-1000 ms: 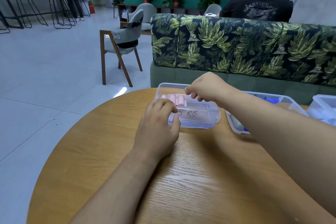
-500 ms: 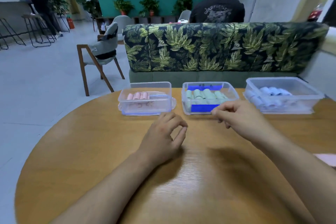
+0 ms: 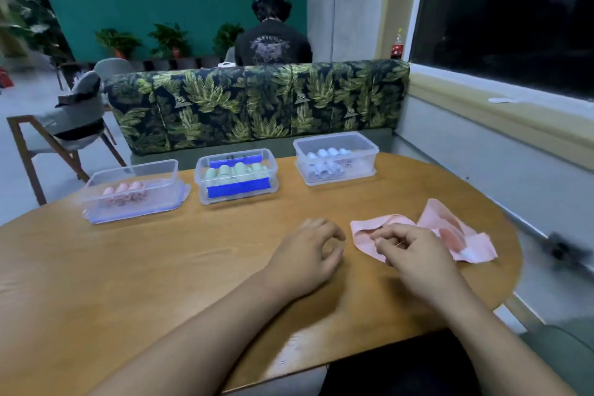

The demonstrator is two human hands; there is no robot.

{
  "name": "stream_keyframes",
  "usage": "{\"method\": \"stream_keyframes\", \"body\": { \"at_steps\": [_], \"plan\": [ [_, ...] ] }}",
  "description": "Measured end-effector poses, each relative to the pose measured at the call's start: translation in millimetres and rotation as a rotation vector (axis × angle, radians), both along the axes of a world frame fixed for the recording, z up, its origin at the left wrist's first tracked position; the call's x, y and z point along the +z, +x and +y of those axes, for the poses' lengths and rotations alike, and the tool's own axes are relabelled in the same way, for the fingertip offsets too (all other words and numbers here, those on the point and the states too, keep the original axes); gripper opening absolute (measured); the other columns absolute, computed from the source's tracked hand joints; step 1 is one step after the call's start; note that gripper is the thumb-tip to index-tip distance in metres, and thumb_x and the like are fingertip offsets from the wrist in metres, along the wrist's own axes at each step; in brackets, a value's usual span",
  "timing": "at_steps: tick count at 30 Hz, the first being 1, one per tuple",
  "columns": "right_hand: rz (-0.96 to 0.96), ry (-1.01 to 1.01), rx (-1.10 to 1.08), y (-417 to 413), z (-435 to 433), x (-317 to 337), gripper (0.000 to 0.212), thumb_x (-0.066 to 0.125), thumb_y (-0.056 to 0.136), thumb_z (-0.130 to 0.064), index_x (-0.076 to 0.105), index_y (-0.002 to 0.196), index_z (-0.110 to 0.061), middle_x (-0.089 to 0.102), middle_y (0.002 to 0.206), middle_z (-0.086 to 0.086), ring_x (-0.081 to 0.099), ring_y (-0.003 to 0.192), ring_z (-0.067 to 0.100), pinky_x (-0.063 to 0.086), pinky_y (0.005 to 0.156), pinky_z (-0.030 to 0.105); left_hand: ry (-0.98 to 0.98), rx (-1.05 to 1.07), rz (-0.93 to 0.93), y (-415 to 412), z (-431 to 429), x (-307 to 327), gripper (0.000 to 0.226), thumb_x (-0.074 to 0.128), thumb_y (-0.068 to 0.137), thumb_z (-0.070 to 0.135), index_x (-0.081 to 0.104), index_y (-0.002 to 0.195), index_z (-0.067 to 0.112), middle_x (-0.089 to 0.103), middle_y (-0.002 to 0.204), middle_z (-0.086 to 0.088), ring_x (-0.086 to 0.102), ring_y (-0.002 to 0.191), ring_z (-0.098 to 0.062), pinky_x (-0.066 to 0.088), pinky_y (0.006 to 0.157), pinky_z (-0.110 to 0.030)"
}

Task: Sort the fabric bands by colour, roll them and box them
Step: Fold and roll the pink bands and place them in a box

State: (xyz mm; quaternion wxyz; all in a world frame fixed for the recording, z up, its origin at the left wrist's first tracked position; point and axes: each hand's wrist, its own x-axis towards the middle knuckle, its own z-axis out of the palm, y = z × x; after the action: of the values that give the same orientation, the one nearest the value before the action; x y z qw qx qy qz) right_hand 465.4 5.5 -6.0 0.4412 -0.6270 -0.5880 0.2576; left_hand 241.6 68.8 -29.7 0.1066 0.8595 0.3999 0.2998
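Head view: looks down on a round wooden counter (image 3: 128, 267). Rests the left grip (image 3: 308, 254) on the wood, fingers loosely curled, thumb near forefinger, holding nothing. Pinches the near-left end of a loose pink fabric band (image 3: 434, 219) with the right grip (image 3: 414, 254), fingers curled over it, the rest lying crumpled to the right. Shows three clear boxes along the far edge: left box (image 3: 160, 202) with pink rolls (image 3: 123, 190), middle box (image 3: 199, 170) with green rolls (image 3: 238, 169), right box (image 3: 363, 154) with pale rolls (image 3: 326, 159).

Right hand (image 3: 414, 255) on pink band (image 3: 472, 249)
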Motion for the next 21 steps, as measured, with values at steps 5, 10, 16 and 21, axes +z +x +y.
{"method": "stream_keyframes", "body": {
  "at_steps": [5, 10, 16, 21],
  "plan": [
    [-0.092, 0.037, -0.069, 34, -22, -1, 0.028, 0.066, 0.097, -0.015, 0.079, 0.099, -0.04, 0.071, 0.097, -0.02, 0.059, 0.093, -0.013, 0.04, 0.073, 0.005, -0.185, 0.157, 0.07, 51, 22, -2, 0.053, 0.057, 0.097, 0.06, 0.056, 0.139, 0.028, 0.061, 0.13, 0.008, 0.053, 0.122, -0.013, 0.048, 0.102, -0.038],
    [-0.112, 0.069, -0.072, 29, -19, -6, 0.026, 0.066, 0.098, -0.012, 0.079, 0.1, -0.035, 0.073, 0.092, -0.022, 0.057, 0.093, -0.015, 0.038, 0.077, 0.001, -0.207, 0.246, 0.042, 59, 40, -3, 0.021, 0.056, 0.102, 0.04, 0.071, 0.111, 0.028, 0.068, 0.109, 0.006, 0.061, 0.109, -0.017, 0.05, 0.085, -0.034],
    [-0.111, 0.134, 0.025, -12, -4, -12, 0.023, 0.068, 0.096, -0.012, 0.079, 0.101, -0.031, 0.073, 0.09, -0.015, 0.063, 0.086, -0.001, 0.044, 0.075, 0.007, -0.346, 0.395, -0.304, -23, 35, 8, 0.022, 0.061, 0.102, 0.031, 0.074, 0.088, 0.021, 0.074, 0.076, 0.007, 0.065, 0.075, -0.005, 0.049, 0.072, -0.028],
    [-0.183, 0.17, 0.109, -59, 14, -9, 0.025, 0.065, 0.096, -0.012, 0.078, 0.107, -0.03, 0.069, 0.097, -0.02, 0.062, 0.091, -0.004, 0.044, 0.085, 0.009, -0.531, 0.476, -0.599, -110, 15, 13, 0.021, 0.058, 0.099, 0.022, 0.078, 0.094, 0.016, 0.08, 0.089, -0.002, 0.075, 0.088, -0.026, 0.059, 0.082, -0.04]
  ]
}}
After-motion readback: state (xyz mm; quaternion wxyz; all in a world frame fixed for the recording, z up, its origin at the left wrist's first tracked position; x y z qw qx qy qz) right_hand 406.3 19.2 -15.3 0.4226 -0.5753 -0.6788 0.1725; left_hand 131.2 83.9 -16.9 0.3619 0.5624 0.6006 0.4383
